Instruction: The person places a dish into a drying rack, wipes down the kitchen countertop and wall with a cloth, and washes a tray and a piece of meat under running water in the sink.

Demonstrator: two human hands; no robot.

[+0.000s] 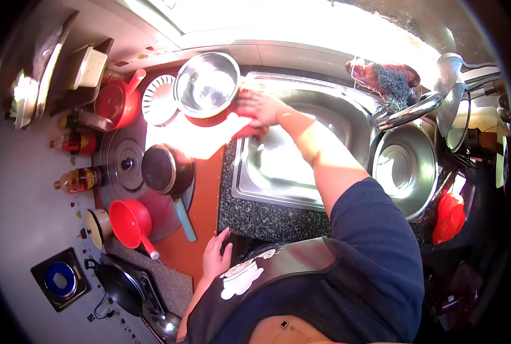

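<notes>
My right hand (258, 109) reaches across the sink (301, 198) to its left rim. Its fingers lie over a bunched red cloth (245, 127), pressing it against the counter edge; glare washes out part of it. Just beyond the fingertips stands a shiny steel bowl (207, 85). My left hand (216, 253) hangs at the front edge of the orange-brown board (205, 212), fingers apart and holding nothing. Near it are a dark pot (164, 169) with a blue handle and a red long-handled dipper (130, 222).
A white fluted plate (159, 100) and another red dipper (115, 103) stand at the back left. Beside them are a round lid (121, 163) and bottles (80, 179). To the right are a steel basin (402, 163), hanging ladles (450, 74) and a red bag (449, 218).
</notes>
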